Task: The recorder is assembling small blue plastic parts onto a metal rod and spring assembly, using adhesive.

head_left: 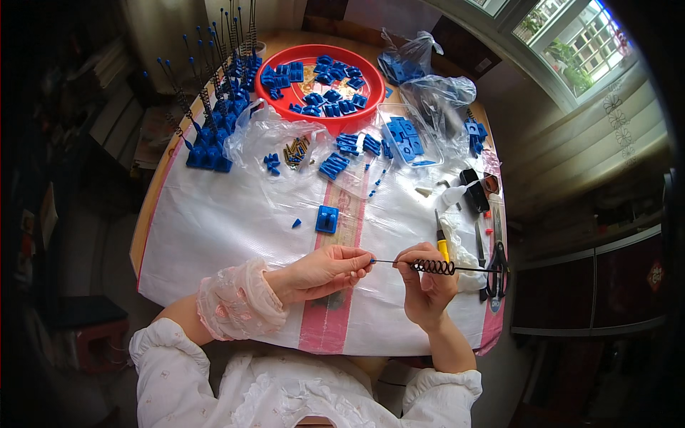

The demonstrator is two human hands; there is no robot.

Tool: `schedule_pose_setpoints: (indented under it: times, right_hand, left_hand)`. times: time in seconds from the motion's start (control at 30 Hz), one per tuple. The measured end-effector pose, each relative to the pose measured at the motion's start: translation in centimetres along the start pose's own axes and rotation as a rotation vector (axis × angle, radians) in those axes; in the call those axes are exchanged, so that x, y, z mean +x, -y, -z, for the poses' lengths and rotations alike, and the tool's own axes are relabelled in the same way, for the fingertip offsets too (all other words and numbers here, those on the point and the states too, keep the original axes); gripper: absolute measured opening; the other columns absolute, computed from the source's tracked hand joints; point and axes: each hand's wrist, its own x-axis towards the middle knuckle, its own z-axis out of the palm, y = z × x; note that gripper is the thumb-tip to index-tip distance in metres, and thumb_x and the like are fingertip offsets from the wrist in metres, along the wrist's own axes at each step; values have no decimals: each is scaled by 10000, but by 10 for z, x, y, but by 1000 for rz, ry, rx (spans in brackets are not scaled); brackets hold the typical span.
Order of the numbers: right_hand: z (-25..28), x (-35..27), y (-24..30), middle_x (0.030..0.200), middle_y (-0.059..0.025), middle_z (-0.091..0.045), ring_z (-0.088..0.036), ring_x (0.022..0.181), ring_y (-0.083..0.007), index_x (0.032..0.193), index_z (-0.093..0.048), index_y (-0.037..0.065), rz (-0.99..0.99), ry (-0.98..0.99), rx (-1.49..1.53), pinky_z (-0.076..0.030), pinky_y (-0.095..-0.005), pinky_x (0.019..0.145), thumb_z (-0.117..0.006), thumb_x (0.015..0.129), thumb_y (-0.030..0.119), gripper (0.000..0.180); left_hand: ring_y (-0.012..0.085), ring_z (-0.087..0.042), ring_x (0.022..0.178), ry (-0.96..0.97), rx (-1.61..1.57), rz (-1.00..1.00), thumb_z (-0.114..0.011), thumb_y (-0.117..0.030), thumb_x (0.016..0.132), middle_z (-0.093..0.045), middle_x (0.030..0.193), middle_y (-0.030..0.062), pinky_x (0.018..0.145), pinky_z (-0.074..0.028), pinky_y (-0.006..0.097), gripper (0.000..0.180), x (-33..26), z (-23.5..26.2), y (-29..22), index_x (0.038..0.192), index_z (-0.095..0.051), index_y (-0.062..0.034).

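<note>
My left hand (321,274) pinches a tiny blue piece (372,261) at the left end of a thin black rod (385,261). Around the rod's other side my right hand (428,289) is closed, thumb and fingertips gripping it just left of a black coil spring (434,267). The spring sits around the rod, which sticks out past it to the right, roughly level. Beyond my left hand lie a square blue plastic block (327,219) and a small blue cone-like piece (296,223) on the white sheet (235,228).
A red basin (317,48) of blue parts stands at the back. Finished-looking blue bases with upright springs and rods (214,135) crowd the left. Brass pieces (296,151) lie on a plastic bag. To the right are scissors (497,274), a yellow-handled screwdriver (443,248) and a clear tray (424,162).
</note>
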Motion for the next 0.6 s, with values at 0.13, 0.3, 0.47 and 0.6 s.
schedule_pose_setpoints:
  times: [0.13, 0.3, 0.47, 0.6]
  right_hand:
    - [0, 2, 1, 783, -130, -639, -622, 650, -223, 899, -584, -34, -4, 28, -22, -492, -291, 573, -632, 786, -144, 165]
    - [-4, 1, 0, 773, -130, -635, -625, 642, -242, 892, -588, -32, 9, 30, -32, -492, -299, 570, -629, 773, -142, 167]
    - [-4, 0, -4, 761, -124, -636, -630, 637, -241, 873, -597, -25, 2, 15, -63, -492, -302, 567, -634, 765, -139, 161]
    - [-4, -1, -8, 755, -122, -637, -630, 631, -240, 865, -596, -23, -5, 27, -83, -491, -301, 559, -635, 773, -136, 150]
  left_hand:
    - [30, -545, 811, -9, 4, -4, -573, -177, 997, -593, 945, -8, 753, -494, 150, 187, 0, 2, 1, 1102, -620, -30]
    - [36, -547, 789, -49, 32, -16, -571, -172, 1000, -608, 935, 1, 724, -490, 158, 180, -1, -1, 1, 1091, -623, -26]
    - [34, -547, 788, -74, 23, -22, -579, -169, 998, -611, 936, 3, 704, -483, 163, 178, -2, -3, 1, 1087, -624, -22]
    - [35, -552, 798, -115, 32, -33, -577, -174, 1001, -612, 940, 3, 714, -485, 164, 202, -3, -6, 0, 1111, -622, -11]
